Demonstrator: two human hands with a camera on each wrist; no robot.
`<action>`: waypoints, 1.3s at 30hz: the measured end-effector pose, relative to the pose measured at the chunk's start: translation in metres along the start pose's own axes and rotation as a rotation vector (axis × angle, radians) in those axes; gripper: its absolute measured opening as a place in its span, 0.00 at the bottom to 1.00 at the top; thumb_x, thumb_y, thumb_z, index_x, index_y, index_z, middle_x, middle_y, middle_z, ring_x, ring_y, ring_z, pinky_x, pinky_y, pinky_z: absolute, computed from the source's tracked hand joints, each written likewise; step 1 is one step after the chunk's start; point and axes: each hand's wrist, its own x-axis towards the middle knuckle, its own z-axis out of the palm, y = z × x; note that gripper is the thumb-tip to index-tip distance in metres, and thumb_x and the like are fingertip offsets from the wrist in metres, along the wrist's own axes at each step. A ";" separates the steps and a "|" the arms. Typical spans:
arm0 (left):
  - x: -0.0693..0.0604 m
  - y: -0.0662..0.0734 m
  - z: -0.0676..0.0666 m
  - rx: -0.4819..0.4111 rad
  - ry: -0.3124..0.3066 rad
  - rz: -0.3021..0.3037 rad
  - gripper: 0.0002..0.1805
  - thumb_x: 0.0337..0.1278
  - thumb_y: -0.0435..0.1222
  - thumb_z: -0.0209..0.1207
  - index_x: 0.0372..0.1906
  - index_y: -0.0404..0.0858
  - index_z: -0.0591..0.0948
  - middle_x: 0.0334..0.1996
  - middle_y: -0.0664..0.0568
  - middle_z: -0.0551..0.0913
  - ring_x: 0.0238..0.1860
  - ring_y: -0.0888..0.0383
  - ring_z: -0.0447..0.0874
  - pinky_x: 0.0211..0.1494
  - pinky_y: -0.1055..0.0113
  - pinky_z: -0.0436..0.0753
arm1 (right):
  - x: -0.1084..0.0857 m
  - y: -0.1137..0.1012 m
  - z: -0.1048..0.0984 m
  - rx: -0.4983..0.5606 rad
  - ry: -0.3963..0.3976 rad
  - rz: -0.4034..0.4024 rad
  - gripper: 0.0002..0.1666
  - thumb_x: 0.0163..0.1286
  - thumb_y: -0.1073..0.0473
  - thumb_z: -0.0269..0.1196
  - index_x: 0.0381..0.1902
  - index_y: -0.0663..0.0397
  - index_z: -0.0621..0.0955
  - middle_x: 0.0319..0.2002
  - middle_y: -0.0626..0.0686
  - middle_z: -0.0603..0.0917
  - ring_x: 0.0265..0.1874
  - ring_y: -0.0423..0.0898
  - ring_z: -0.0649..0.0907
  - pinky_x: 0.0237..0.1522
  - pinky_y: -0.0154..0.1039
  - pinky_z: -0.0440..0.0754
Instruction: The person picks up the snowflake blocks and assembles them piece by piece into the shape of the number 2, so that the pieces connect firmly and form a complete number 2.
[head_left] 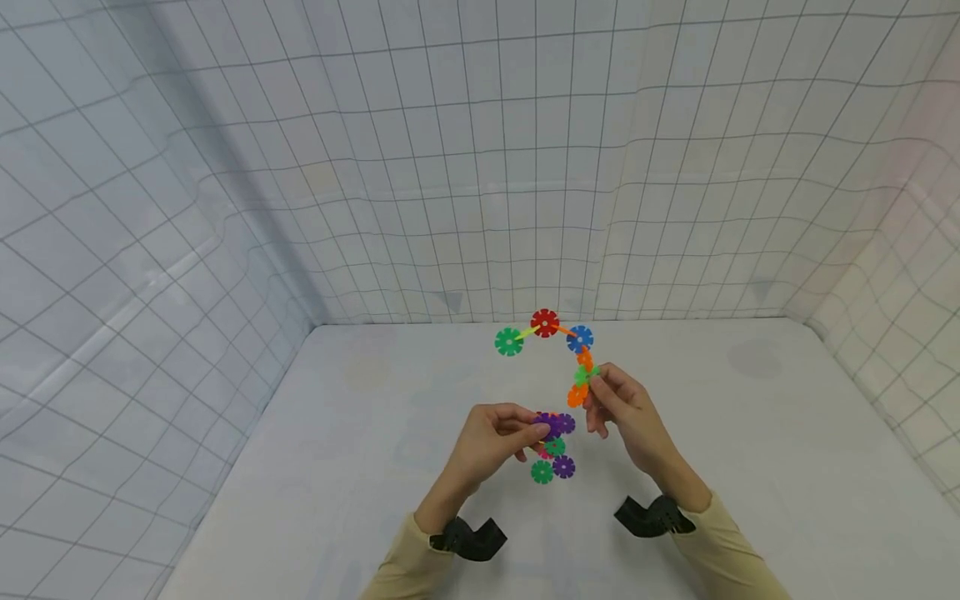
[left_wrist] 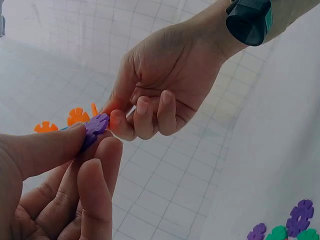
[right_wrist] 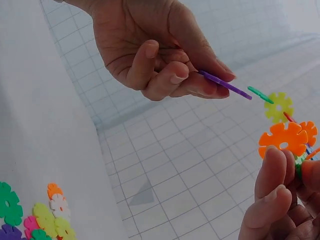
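Between thumb and fingers, my left hand (head_left: pixel 487 442) pinches a purple notched disc (head_left: pixel 548 427), seen nearly edge-on in the right wrist view (right_wrist: pixel 225 85). My right hand (head_left: pixel 633 417) grips a light green disc (head_left: pixel 586 377) near the lower end of a curved chain of linked discs. An orange disc (head_left: pixel 577 396) forms that end; above the grip the chain runs through a blue disc (head_left: pixel 580 339) and a red disc (head_left: pixel 544 323) to a green disc (head_left: pixel 509 342). In the head view the purple disc is apart from the chain, below and left of its orange end.
Loose discs lie on the white table (head_left: pixel 360 467) under and beside the left hand, among them a green one (head_left: pixel 542 472) and a purple one (head_left: pixel 564 467). A white one (right_wrist: pixel 59 205) shows in the right wrist view. Grid-patterned sheeting (head_left: pixel 480 167) surrounds the table's back and sides.
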 end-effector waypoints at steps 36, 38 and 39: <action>-0.006 0.008 0.015 0.101 0.115 0.121 0.06 0.55 0.32 0.65 0.35 0.32 0.85 0.26 0.49 0.85 0.24 0.57 0.82 0.24 0.61 0.81 | -0.009 -0.009 0.020 -0.250 0.007 -0.170 0.07 0.74 0.68 0.49 0.38 0.63 0.74 0.24 0.61 0.74 0.16 0.45 0.74 0.13 0.37 0.72; -0.006 0.007 0.015 0.088 0.121 0.130 0.06 0.56 0.33 0.65 0.35 0.32 0.85 0.26 0.48 0.85 0.23 0.57 0.82 0.23 0.64 0.80 | -0.010 -0.010 0.022 -0.285 0.015 -0.203 0.07 0.73 0.71 0.49 0.38 0.62 0.75 0.23 0.59 0.75 0.16 0.44 0.74 0.12 0.37 0.72; -0.007 0.006 0.015 0.079 0.123 0.134 0.07 0.56 0.34 0.65 0.34 0.32 0.85 0.26 0.48 0.85 0.23 0.56 0.82 0.23 0.67 0.79 | -0.010 -0.011 0.023 -0.299 0.019 -0.218 0.07 0.73 0.72 0.49 0.38 0.62 0.75 0.23 0.57 0.75 0.15 0.43 0.74 0.12 0.37 0.71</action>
